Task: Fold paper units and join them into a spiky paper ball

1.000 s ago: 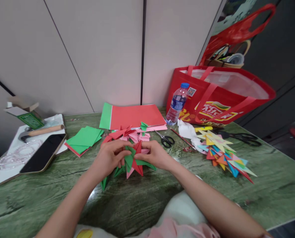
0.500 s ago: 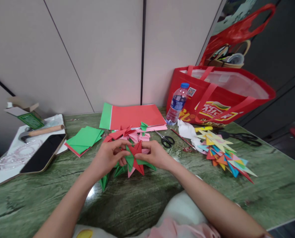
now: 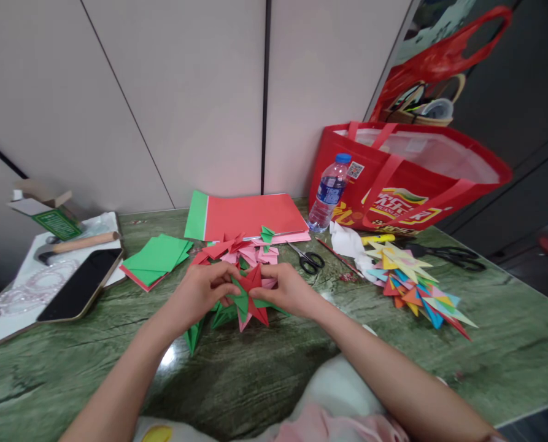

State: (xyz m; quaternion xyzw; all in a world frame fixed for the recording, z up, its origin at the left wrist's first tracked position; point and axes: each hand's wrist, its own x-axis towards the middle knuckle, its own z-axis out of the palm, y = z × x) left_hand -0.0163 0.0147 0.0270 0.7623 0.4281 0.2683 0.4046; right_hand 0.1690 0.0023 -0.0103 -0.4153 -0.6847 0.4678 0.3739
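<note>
My left hand (image 3: 199, 290) and my right hand (image 3: 286, 288) meet over a spiky origami piece (image 3: 248, 299) of red, green and pink folded paper points, held just above the green marble table (image 3: 264, 368). Both hands pinch it, the left on its green side, the right on a red point. A green paper point (image 3: 193, 337) sticks out below my left wrist. Behind my hands lies a heap of loose red and pink folded units (image 3: 241, 250).
A stack of green squares (image 3: 158, 258), large red and green sheets (image 3: 246, 215), small scissors (image 3: 308, 259), a water bottle (image 3: 329, 191), a red tote bag (image 3: 407, 178), a multicoloured paper spike piece (image 3: 412, 285), big scissors (image 3: 453, 256), a phone (image 3: 83, 283) and a hammer (image 3: 78, 244).
My hands have drawn a little closer together and turned the origami piece slightly; the red point now sits lower between my fingers.
</note>
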